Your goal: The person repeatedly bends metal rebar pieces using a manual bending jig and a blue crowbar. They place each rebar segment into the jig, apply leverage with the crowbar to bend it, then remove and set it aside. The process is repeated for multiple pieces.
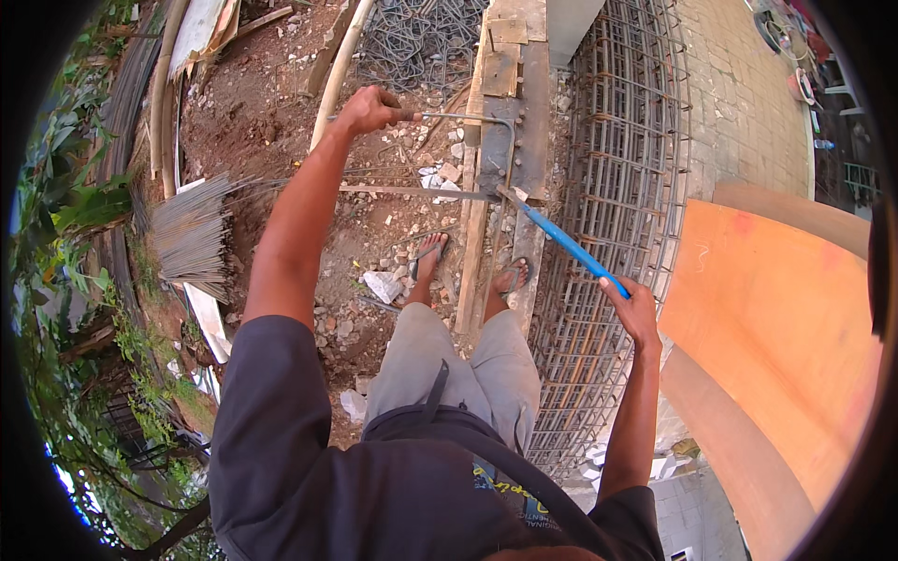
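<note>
My left hand [372, 111] grips a thin steel rebar [456, 116]. That rod runs right to a rounded corner and turns down along a steel-topped bending bench [533, 119] with upright metal pins. My right hand [631, 308] is closed around the lower end of a blue-handled bending lever [575, 247]. The lever slants up to the left, and its head meets the bench beside the rebar; how it engages the rod is too small to tell. From the same spot a flat bar [414, 191] extends left over the soil.
Long tied rebar cages [624, 140] lie along the right. Bent stirrups [421, 45] are heaped at the top, and cut rods [189, 235] are bundled at left. Orange plywood [772, 329] lies at far right. Rubble, including a white stone [383, 286], surrounds my sandalled feet [429, 256].
</note>
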`<state>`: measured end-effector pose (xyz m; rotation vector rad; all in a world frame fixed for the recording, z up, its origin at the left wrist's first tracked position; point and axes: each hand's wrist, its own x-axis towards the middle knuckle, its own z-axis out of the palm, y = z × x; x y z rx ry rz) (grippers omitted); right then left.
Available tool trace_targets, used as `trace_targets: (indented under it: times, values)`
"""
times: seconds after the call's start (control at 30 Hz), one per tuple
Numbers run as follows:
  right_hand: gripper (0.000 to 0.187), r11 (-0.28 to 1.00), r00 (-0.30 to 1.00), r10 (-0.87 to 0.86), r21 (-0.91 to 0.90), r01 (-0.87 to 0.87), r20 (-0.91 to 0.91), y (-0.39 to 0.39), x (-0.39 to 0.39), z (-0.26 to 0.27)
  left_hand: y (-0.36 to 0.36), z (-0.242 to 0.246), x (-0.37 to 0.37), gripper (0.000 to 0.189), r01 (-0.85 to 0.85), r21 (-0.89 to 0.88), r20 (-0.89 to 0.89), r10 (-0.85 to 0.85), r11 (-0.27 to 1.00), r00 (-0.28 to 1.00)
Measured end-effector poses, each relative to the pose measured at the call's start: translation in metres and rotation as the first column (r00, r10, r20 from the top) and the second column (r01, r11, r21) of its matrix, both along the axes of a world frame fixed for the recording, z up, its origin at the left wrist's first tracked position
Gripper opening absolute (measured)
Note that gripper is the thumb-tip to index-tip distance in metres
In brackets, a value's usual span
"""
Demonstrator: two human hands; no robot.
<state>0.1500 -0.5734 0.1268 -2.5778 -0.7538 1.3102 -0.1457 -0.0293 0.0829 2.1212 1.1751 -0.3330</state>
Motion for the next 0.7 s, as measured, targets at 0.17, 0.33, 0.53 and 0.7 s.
trace_targets:
  times: [0.17,0.33,0.53,0.7]
  values:
    - [0.058,0.999,0.997,-0.009,-0.041,0.012,0.073,-0.028,0.01,-0.012,-0.008,-0.005,-0.011,0.064,-0.013,0.076,0.087,0.006,0.997,0.996]
    - [0.062,0.999,0.967,-0.035,-0.024,0.042,0.253,-0.033,-0.018,-0.017,-0.083,-0.021,-0.025,0.061,-0.143,0.598,0.296,-0.051,0.789,0.954]
    - [0.072,0.994,0.929,-0.105,0.01,0.109,0.355,-0.041,-0.03,-0.025,-0.37,-0.032,-0.034,0.071,-0.251,-0.819,0.158,0.623,0.517,0.766]
    - [0.072,0.966,0.899,-0.233,-0.016,0.257,0.372,-0.043,-0.078,-0.016,-0.372,-0.06,-0.052,0.063,-0.296,-0.821,0.026,0.551,0.488,0.834]
